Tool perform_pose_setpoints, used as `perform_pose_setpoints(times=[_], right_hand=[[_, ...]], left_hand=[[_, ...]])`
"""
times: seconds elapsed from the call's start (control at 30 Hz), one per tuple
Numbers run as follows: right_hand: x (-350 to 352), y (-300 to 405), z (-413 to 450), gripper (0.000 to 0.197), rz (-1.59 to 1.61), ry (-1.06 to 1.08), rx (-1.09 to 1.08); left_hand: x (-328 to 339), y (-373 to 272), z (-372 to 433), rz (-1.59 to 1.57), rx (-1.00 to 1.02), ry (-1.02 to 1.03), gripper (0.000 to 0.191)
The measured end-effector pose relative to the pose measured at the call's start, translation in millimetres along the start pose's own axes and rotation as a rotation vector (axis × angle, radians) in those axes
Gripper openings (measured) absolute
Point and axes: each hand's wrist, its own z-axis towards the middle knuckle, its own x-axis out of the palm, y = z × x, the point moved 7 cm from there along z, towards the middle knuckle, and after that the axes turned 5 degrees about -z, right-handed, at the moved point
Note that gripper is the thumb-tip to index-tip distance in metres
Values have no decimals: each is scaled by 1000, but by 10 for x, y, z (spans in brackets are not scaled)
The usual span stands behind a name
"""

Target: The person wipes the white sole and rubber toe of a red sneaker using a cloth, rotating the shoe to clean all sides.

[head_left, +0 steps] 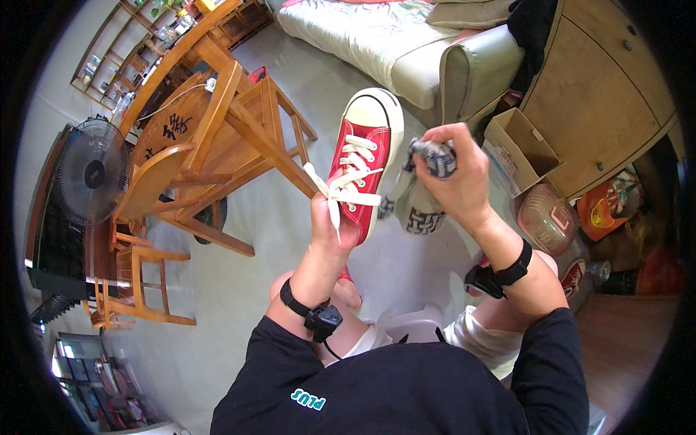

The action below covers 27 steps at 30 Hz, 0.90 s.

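My left hand (324, 220) grips the heel end of a red canvas sneaker (365, 157), its white rubber toe cap pointing away from me. White laces (353, 190) run through the eyelets and are tied in a bow, with ends hanging over the wrist. To the right of the shoe, my right hand (459, 171) clutches a bunched cloth (424, 209) in grey, white and dark blue pattern, which hangs down below the fingers and is partly blurred. A small gap separates the cloth from the sneaker's side.
At left stand wooden chairs (217, 157) and an electric fan (93, 173). A sofa (473, 81) lies ahead. On the right are a wooden cabinet (603, 92), an open cardboard box (522, 147), a transparent plastic container (548, 217) and another red sneaker (573, 277) on the floor.
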Motion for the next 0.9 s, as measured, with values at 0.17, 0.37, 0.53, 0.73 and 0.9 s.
perform_pose_setpoints(times=[0.17,0.37,0.53,0.73,0.9], right_hand=[[74,80,1,35,-59,3,-24],[345,190,-264,37,5,209,-86],[9,77,132,32,-13,-16,-59],[149,190,-19,30,-176,71,-195],[102,38,47,37,-190,98,20]], left_hand=[[29,128,-43,-22,-51,103,37],[51,79,-5,-42,-18,185,38],[61,112,-34,8,-21,91,38],[79,177,-50,-70,-44,134,38],[58,201,-16,54,41,-9,31]])
